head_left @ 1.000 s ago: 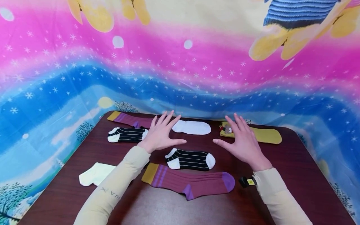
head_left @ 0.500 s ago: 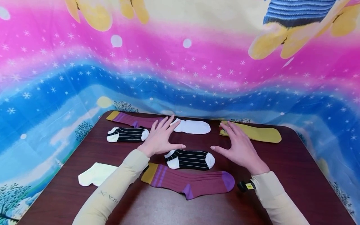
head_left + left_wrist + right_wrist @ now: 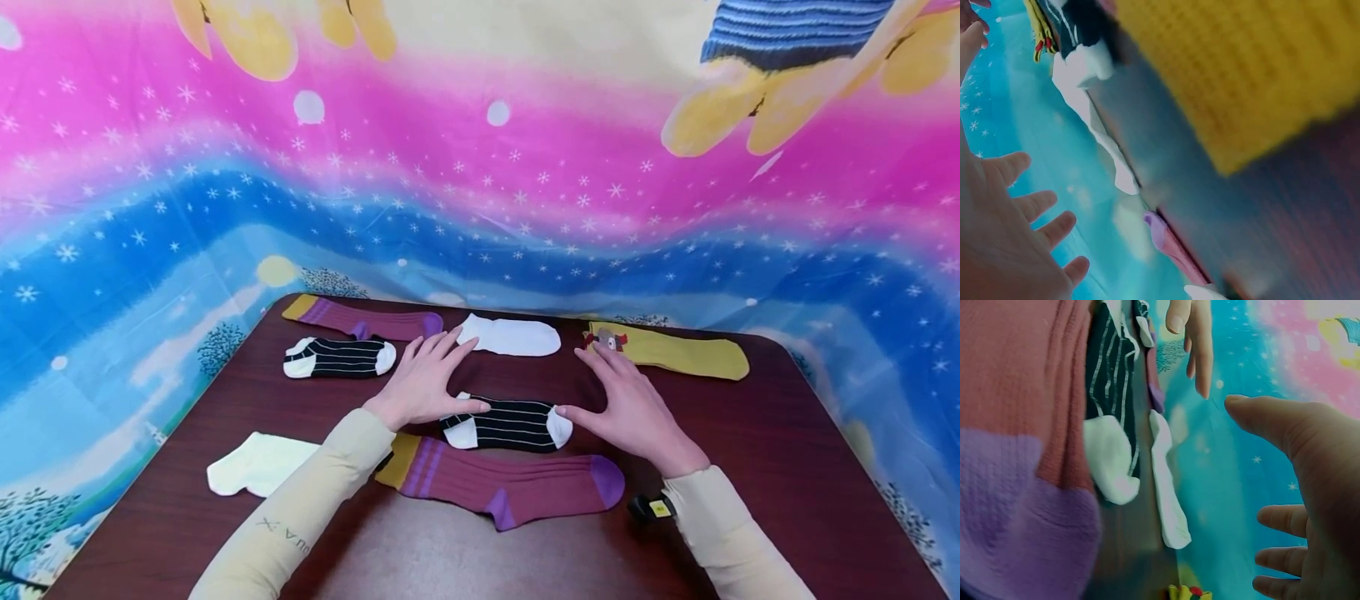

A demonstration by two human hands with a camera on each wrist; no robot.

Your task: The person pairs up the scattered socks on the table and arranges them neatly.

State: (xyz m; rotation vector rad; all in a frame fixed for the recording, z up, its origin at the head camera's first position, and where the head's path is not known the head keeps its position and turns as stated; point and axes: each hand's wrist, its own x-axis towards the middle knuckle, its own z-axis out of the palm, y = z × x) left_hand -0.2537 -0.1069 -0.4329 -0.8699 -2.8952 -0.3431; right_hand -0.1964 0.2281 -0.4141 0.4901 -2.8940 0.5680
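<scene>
Black with white lines, the striped sock (image 3: 513, 423) lies flat on the bench (image 3: 540, 567), with the left hand (image 3: 423, 379) by its left end and the right hand (image 3: 637, 408) by its right. Each grip is spread and unfilled, thumb held away from fingers. The head view sets the thumbs over the sock's ends; the right wrist view shows both hands apart from it, in the air.

Just nearer than the striped sock is the maroon sock (image 3: 517, 487): the left wrist view enlarges its mustard cuff, the right wrist view its purple end. Only the head view gives the mustard sock (image 3: 690, 354) at length, behind and right of the striped sock.

Directly behind it, the white sock (image 3: 513, 336) lies along the bench's back edge, before the cloth (image 3: 450, 200). Leftward sits the cream sock (image 3: 258, 465), partly hidden by a sleeve (image 3: 300, 492). Bare bench stretches rightward and nearer.
</scene>
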